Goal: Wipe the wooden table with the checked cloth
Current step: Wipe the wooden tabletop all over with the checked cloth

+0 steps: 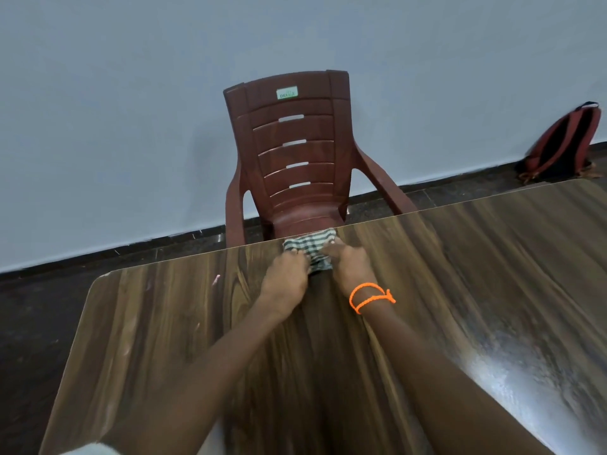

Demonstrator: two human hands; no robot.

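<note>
Both sets of fingers (297,256) curl down and pinch the bunched green-and-white checked cloth (308,246). The left hand (287,280) holds it from 7 o'clock, the right hand (349,266), with an orange string band (369,297) on its wrist, from 5 o'clock. The cloth sits at the far edge of the brown wooden tabletop (164,323), at 12 o'clock. To wipe well, press flat and pull straight back in long rows. A dark red plastic chair (295,152) stands behind.

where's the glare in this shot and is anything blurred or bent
Head view: bright glare sits on the wooden table at lower right; the hands, left hand and right hand, and the checked cloth look softly motion-blurred; wide-angle distortion tilts the table edge and leans the chair.
</note>
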